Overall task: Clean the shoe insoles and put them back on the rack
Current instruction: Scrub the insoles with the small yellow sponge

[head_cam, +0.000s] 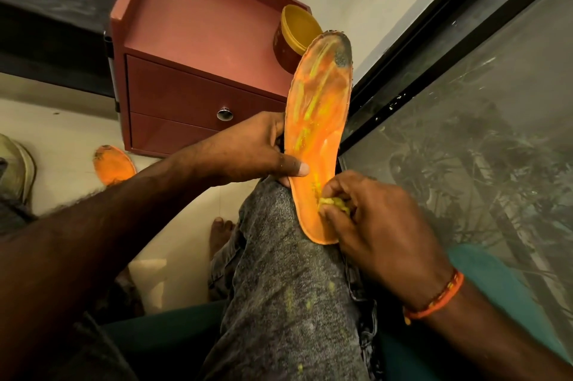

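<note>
I see the long orange foam insole [319, 132] held upright on the knee of the grey speckled denim trouser leg [288, 281], its heel end low and its dark, worn toe end high, in front of the yellow round plastic tub [299, 28]. My left hand [248, 148] grips the insole's left edge at mid-length, thumb pressed flat across the orange face, fingers curled behind. My right hand [375, 222] pinches a small yellow-green crumpled wad [335, 202] between curled fingertips and presses it against the insole near the heel. Yellow-green streaks run along the insole's face, and similar specks lie on the trouser leg.

The tub rests on top of the reddish-brown wooden cabinet with 1 drawer knob [192, 70]. A second orange insole [114, 165] lies flat on the pale floor [62, 120], just left of the cabinet's base. An orange thread band [435, 298] circles the right wrist.
</note>
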